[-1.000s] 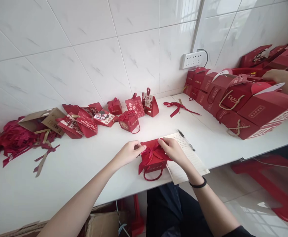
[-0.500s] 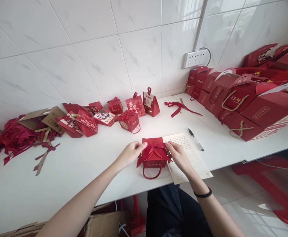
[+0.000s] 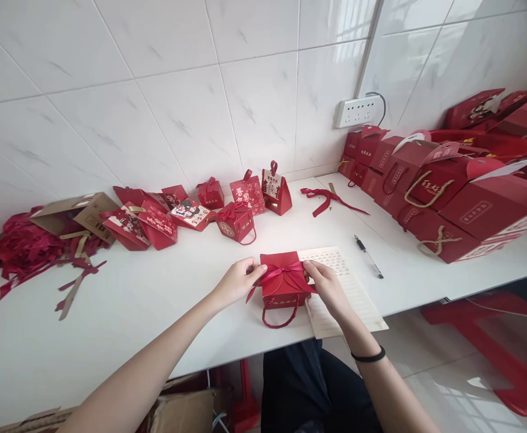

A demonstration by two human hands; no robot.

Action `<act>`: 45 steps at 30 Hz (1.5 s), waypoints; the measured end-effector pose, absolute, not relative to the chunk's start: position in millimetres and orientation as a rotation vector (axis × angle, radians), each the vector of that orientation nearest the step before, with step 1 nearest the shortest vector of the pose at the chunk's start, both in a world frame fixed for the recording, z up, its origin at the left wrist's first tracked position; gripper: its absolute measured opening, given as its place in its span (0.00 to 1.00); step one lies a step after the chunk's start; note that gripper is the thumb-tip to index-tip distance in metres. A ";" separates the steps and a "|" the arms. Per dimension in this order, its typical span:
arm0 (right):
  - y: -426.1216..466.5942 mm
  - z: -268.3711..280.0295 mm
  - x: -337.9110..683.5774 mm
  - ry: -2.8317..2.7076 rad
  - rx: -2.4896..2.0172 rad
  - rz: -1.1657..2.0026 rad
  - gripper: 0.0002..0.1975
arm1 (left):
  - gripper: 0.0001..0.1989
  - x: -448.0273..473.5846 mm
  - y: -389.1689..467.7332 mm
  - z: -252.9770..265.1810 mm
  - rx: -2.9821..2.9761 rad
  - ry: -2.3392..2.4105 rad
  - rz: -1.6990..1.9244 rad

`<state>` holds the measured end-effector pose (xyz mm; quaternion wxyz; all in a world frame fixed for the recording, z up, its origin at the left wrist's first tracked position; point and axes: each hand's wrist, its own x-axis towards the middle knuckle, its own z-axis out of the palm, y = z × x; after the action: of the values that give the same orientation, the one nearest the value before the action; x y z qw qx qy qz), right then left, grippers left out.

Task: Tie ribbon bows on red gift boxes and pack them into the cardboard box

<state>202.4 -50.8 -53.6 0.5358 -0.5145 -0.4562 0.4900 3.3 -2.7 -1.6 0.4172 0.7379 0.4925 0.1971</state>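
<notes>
A small red gift box (image 3: 278, 299) stands on the white table before me, its twisted rope handle (image 3: 280, 325) hanging toward the near edge. Across its top runs a shiny red ribbon (image 3: 283, 272) tied in a bow. My left hand (image 3: 240, 280) pinches the ribbon on the left side of the bow. On the right, my right hand (image 3: 325, 282) pinches the ribbon's other side, its lower fingers partly hidden by the box and ribbon. A lined sheet of paper with handwriting (image 3: 349, 300) lies under and beside my right hand.
A black pen (image 3: 368, 255) lies right of the paper. Several finished small red boxes (image 3: 235, 221) stand along the wall. Tangled ribbons (image 3: 29, 246) are heaped at left, and loose ribbon (image 3: 322, 200) lies at the back. Large red boxes (image 3: 475, 204) are stacked at right, below a power strip (image 3: 358, 112).
The ribbon has been drawn out sideways between my hands; the bow's loops look smaller and flatter, the knot tighter. Both hands keep their pinch. The view has shifted slightly.
</notes>
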 end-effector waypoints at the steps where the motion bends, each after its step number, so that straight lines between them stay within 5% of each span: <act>1: -52.1 -52.4 204.3 -1.104 -1.263 1.103 0.20 | 0.18 3.8 -3.0 -2.1 1.852 1.230 0.502; 8: -79.3 -18.2 189.8 -1.509 -1.202 0.073 0.06 | 0.18 5.9 -3.7 -4.4 1.800 1.200 0.526; 16: -83.1 -31.1 152.8 -1.960 -1.069 0.046 0.08 | 0.15 3.4 -4.4 -3.5 1.930 1.263 0.496; 20: -84.4 -37.6 155.6 -1.851 -0.990 0.165 0.09 | 0.04 7.3 -7.9 0.7 2.185 1.425 0.633; 26: -88.0 -42.3 158.4 -1.829 -0.973 0.125 0.08 | 0.06 15.4 -16.5 2.2 2.314 1.106 0.732; 45: -91.6 -44.1 144.4 -1.889 -0.912 0.112 0.08 | 0.06 21.8 -18.2 -10.8 2.111 1.174 0.715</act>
<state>144.4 -91.6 -44.1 0.4972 -0.3765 -0.7803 0.0464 21.8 -18.2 -10.8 0.3061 0.7978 0.4437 0.2702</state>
